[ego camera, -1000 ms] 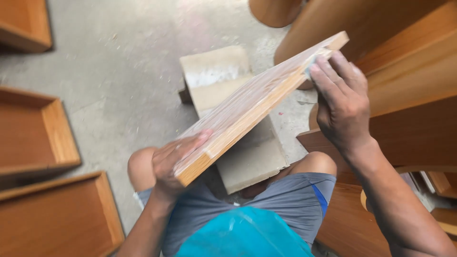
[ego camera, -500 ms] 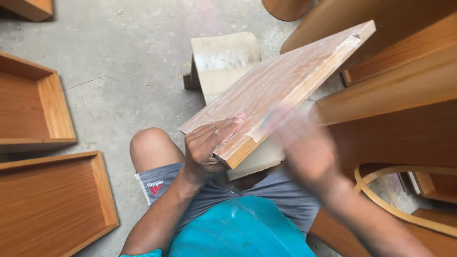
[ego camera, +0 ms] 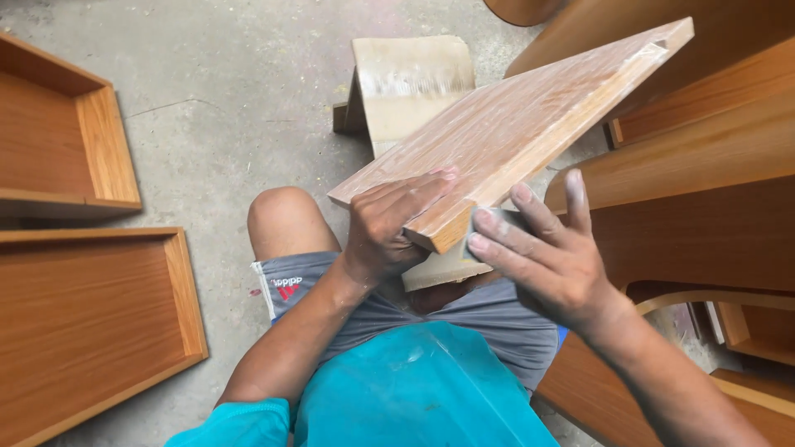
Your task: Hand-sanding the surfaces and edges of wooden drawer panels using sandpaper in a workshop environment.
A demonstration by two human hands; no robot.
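Note:
A flat wooden board (ego camera: 530, 116) with a dusty, pale top face is held tilted over my lap, its far corner up at the right. My left hand (ego camera: 389, 228) grips the board's near corner, fingers lying over the top face. My right hand (ego camera: 546, 257) is at the near end of the board's right edge, fingers pressing a small grey sanding pad (ego camera: 490, 222) against that edge. Most of the pad is hidden by the fingers.
A pale block seat (ego camera: 406, 83) stands on the concrete floor under the board. Two shallow wooden drawer boxes (ego camera: 99, 314) lie at the left. Curved brown furniture panels (ego camera: 712, 165) crowd the right side.
My right hand has slid from the far end of the board's edge down to the near end. The board has lifted and turned a little flatter toward me.

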